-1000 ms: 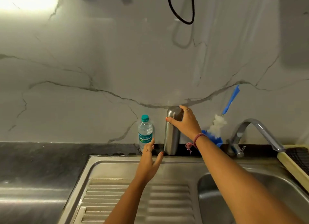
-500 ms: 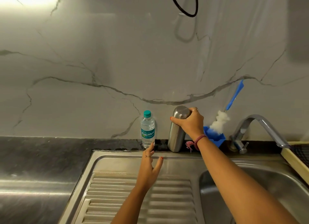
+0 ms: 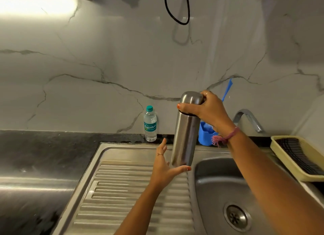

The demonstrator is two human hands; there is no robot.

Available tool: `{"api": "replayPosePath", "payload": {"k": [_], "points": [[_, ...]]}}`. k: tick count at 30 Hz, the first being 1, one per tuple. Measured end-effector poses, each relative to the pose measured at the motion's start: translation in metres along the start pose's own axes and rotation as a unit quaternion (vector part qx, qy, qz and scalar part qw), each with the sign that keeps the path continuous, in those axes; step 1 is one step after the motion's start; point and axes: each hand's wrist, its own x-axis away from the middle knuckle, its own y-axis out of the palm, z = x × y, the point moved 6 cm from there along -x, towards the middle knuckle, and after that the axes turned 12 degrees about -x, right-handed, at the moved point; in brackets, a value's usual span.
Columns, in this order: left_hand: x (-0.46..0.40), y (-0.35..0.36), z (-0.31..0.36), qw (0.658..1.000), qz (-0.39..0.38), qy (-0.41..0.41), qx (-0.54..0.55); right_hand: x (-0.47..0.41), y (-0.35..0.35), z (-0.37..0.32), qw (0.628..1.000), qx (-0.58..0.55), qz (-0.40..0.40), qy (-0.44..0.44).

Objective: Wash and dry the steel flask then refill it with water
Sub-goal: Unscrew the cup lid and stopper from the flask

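Gripping the steel flask (image 3: 184,133) by its cap with the right hand (image 3: 208,110), mid-frame above the sink (image 3: 210,191); left hand (image 3: 164,168) spreading open beneath; uncapping looking next

occluded: blue holder (image 3: 204,138) partly behind flask (image 3: 185,134); brush handle (image 3: 228,90) behind right hand (image 3: 208,110) | cut off: tray (image 3: 284,157) at right edge
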Motion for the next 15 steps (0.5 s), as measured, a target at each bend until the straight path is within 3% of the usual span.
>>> {"api": "replayPosePath", "payload": {"k": [8, 15], "points": [[0.061, 0.026, 0.039, 0.998, 0.02, 0.057, 0.024, 0.059, -0.023, -0.023, 1.0, 0.019, -0.02, -0.006], [0.09, 0.042, 0.047, 0.997, 0.069, 0.026, -0.002, 0.089, -0.035, -0.029, 0.997, 0.038, -0.054, -0.035]]}}
